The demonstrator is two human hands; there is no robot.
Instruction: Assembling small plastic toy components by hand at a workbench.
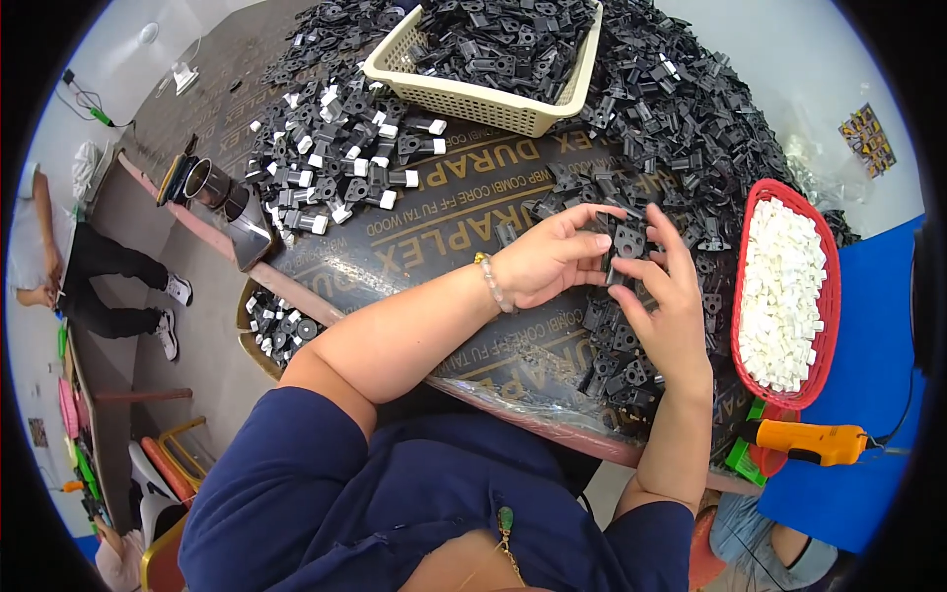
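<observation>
A small black plastic part (629, 240) with holes in it is held up between my two hands, above the dark board tabletop. My left hand (552, 259) pinches it from the left with thumb and fingers. From the right, my right hand (669, 296) has its thumb and index finger curled in against the lower edge of the part, and its other fingers reach up past it. Fingers cover some of the part's outline. Loose black plastic parts (617, 370) lie under and beside my right hand.
A beige basket (473, 102) of black parts stands at the far side amid a big heap. Black parts with white pieces (345, 163) lie left. A red basket (747, 296) of white pieces and an orange electric screwdriver (814, 442) are right. Other people are at left and lower right.
</observation>
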